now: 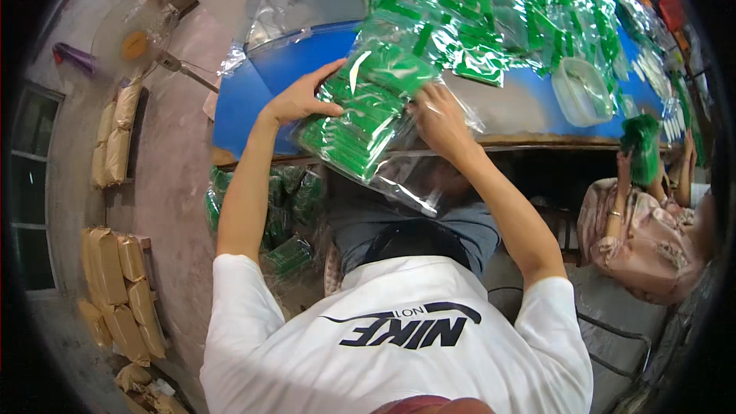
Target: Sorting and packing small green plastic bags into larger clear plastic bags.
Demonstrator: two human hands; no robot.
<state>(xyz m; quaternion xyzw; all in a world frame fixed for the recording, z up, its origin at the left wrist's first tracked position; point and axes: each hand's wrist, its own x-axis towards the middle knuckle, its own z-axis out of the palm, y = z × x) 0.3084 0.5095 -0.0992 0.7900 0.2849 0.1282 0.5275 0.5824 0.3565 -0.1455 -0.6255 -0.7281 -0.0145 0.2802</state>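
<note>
A large clear plastic bag (354, 132) filled with rows of flat green packets lies slanted over the table's near edge. Its loose transparent end hangs toward my lap. My left hand (299, 98) grips the bag's left side, thumb on top and index finger stretched along the far side. At the right side, my right hand (443, 119) has its fingers curled onto the bag beside the upper green packets (395, 69); the fingertips are slightly blurred and partly hidden.
A big heap of green packets (491, 0) covers the far part of the blue table (253, 100). Right of my hands stands a clear plastic tub (583, 92). Another person (644, 238) handles a green bundle (640, 142) at right. Filled bags (287, 254) lie below left; a fan (134, 44) stands beyond.
</note>
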